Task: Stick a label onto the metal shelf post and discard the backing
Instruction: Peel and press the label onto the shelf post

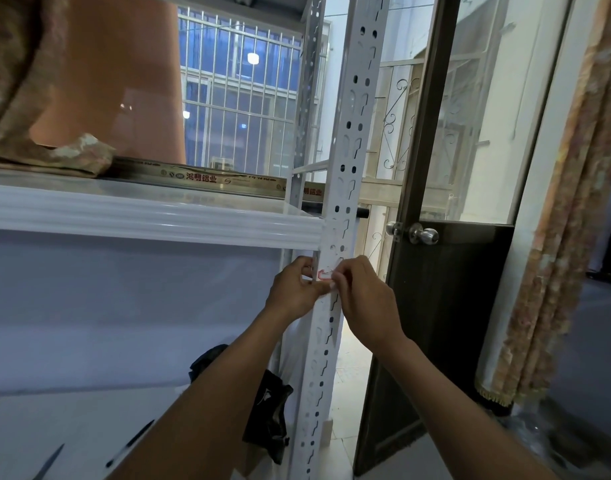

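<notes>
A white perforated metal shelf post [349, 140] rises through the middle of the view. A small white label with a red border [324, 274] lies against the post just below the white shelf beam [151, 216]. My left hand [292, 289] pinches the label's left end with thumb and fingers. My right hand [361, 299] presses fingertips on its right part, hiding that end. Whether the backing is still on the label I cannot tell.
A dark door with a round metal knob [423, 234] stands open just right of the post. A patterned curtain [553, 237] hangs at far right. A dark bag [269, 407] lies on the lower shelf by the post. Barred windows fill the background.
</notes>
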